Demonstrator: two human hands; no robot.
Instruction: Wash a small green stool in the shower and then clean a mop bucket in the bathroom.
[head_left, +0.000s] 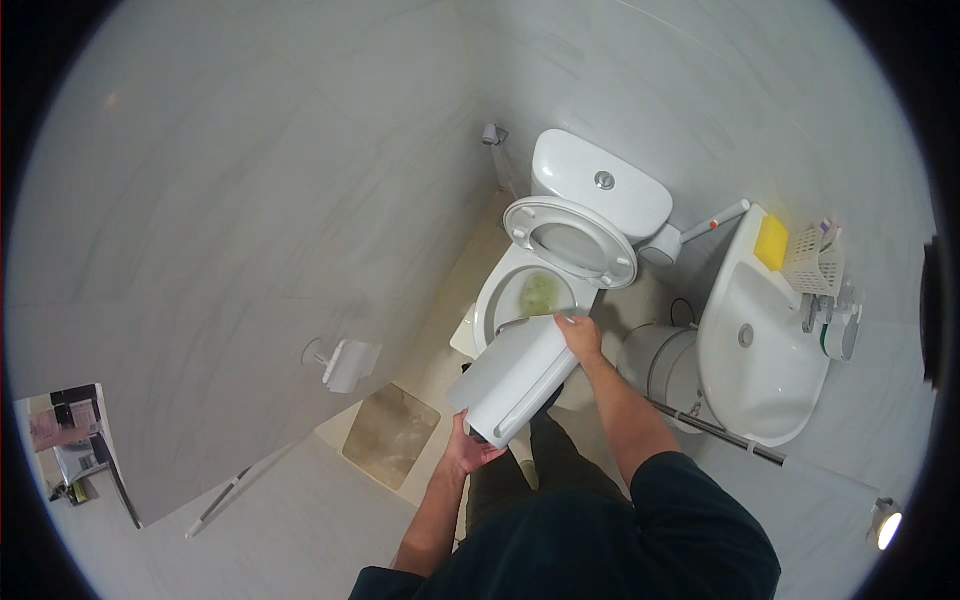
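A long white container (517, 375) is tilted over the front of a white toilet bowl (491, 304). My left hand (471, 450) grips its lower end, nearest my body. At the upper end, by the bowl's rim, my right hand (581, 337) holds the container's right edge. What the container holds is hidden from view. Yellow-green liquid (540, 294) lies in the bowl. The toilet's seat and lid (570, 241) stand raised against the cistern (600, 180), which has a round flush button on top.
To the right are a white washbasin (772, 352), a yellow sponge (771, 243), a white plastic basket (814, 262), a toilet brush in its holder (661, 246) and a lidded bucket (664, 360). A toilet paper holder (337, 364) is on the left wall; a mat (391, 435) lies on the floor.
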